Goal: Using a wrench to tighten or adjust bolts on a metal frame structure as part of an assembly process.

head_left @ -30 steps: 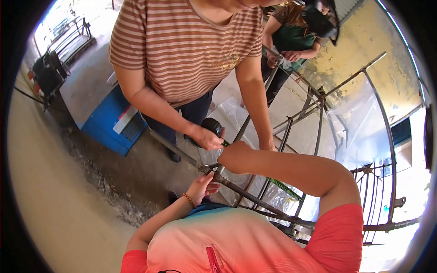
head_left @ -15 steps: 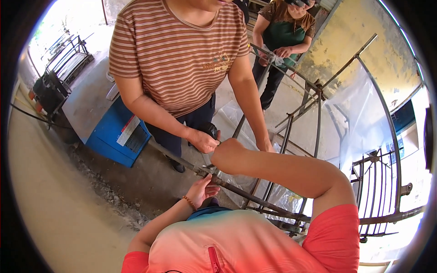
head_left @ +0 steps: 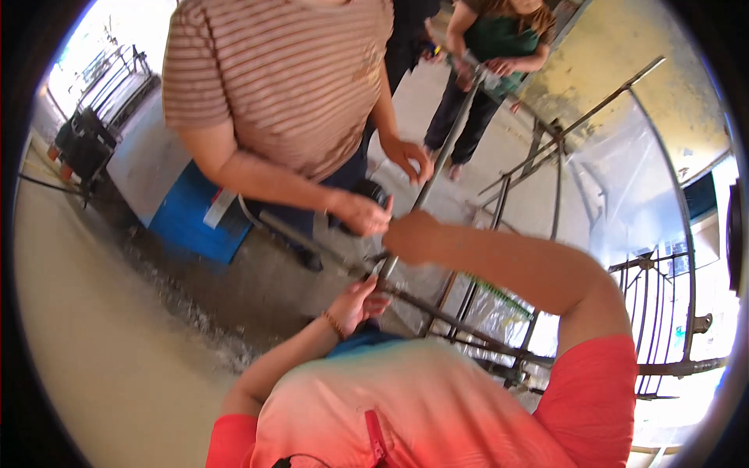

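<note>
My left hand (head_left: 353, 306), with a beaded bracelet on the wrist, is held half-curled with fingers apart beside a joint of the rusty metal pipe frame (head_left: 452, 321). Its fingertips are close to the lower end of a straight grey pole (head_left: 441, 156); whether they touch it I cannot tell. My right hand (head_left: 412, 237) is closed in front of that pole, its fingertips hidden. Directly across from it, a person in a striped shirt (head_left: 289, 101) reaches in with one hand (head_left: 360, 212) almost against mine. A black round thing (head_left: 370, 189) shows behind that hand; the person's other hand is beside the pole.
A blue box-shaped machine (head_left: 199, 214) with a pale top stands to the left. Clear plastic sheeting (head_left: 624, 179) hangs on the pipe frame at the right. Farther back, another person in green (head_left: 503, 58) stands at the pole's far end. A yellowish wall rises behind.
The grey pole now slants down to the frame joint by my hands. The striped-shirt person's far hand has lifted off to the pole's side. The view has shifted slightly.
</note>
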Motion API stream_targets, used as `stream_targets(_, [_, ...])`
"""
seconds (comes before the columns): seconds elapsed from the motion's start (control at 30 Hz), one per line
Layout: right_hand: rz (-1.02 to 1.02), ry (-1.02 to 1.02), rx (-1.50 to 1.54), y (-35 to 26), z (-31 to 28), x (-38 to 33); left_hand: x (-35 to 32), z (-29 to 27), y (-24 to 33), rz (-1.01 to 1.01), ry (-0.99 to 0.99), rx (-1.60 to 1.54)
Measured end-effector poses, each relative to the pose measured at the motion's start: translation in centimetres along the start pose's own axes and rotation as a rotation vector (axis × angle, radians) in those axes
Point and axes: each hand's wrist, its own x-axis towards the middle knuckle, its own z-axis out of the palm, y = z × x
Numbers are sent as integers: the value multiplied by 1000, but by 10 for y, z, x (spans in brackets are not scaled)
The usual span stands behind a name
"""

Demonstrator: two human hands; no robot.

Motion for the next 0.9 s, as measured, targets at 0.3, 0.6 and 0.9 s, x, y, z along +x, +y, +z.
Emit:
stream_targets(0.3, [12, -27, -94, -5, -7, -2, -3, 9, 9, 24, 5, 84])
stream_targets(0.6, [89, 12, -9, -7, -11, -12, -4, 9, 17, 4, -10, 63])
stream_targets(0.9, [89, 99, 45, -6, 8, -27, 1, 2, 6, -71, -38, 12])
